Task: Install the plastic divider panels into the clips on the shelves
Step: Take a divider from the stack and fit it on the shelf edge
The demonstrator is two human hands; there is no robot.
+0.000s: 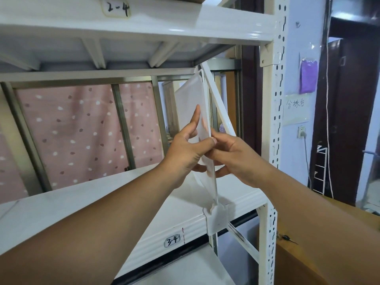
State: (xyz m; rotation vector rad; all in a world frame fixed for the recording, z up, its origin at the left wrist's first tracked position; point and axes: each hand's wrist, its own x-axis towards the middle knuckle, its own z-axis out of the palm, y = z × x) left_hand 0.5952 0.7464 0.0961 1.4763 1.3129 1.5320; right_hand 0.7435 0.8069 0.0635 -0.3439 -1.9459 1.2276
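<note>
A translucent white plastic divider panel stands nearly upright between two white metal shelves, tilted a little to the left at its top. Its lower front corner sits in a white plastic clip on the front lip of the lower shelf. My left hand holds the panel's left face, index finger straight up along it and thumb over the front edge. From the right side my right hand pinches the same front edge. The panel's top reaches the underside of the upper shelf; any clip there is hidden.
A slotted white upright and a diagonal brace stand just right of the panel. Labels read 2-4 above and 3-4 below. A pink dotted curtain hangs behind. A wooden counter lies at the right.
</note>
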